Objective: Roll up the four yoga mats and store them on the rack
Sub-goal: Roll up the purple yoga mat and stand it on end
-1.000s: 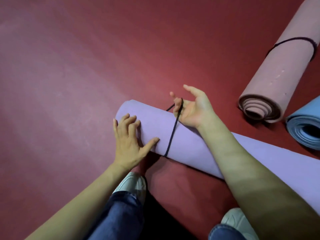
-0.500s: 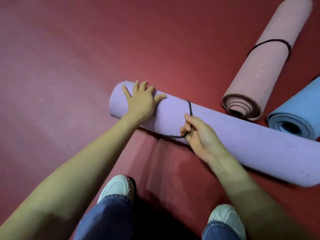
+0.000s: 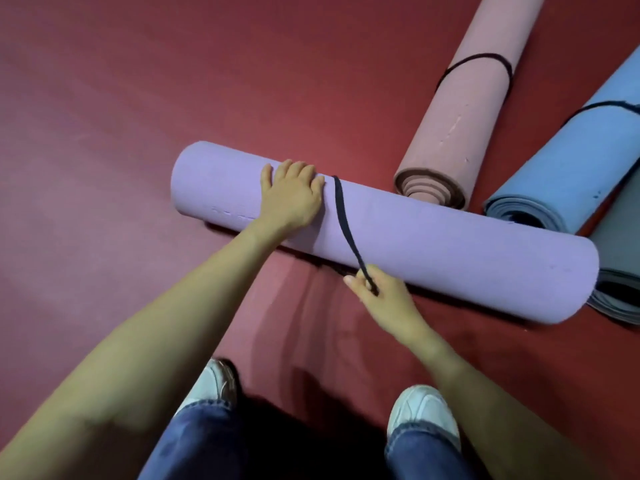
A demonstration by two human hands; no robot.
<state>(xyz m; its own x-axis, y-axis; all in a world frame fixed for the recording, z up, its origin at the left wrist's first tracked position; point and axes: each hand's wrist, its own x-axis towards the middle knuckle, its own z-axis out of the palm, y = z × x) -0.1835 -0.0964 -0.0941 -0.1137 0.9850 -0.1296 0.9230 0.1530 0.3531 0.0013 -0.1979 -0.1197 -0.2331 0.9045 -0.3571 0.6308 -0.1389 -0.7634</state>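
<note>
Purple mat (image 3: 433,244) lies rolled up on the red floor (image 3: 138,98), just ahead of the person's white shoes (image 3: 420,415), with a black strap (image 3: 344,220) looped over it. The left hand (image 3: 292,199) presses on top of the roll, just left of the strap, fingers close together and draped over the curve. The right hand (image 3: 384,296) pinches the strap's near end at the roll's front edge. A pink mat (image 3: 464,109), a blue mat (image 3: 561,168) and a grey mat (image 3: 620,258), all rolled, lie near its right end.
</note>
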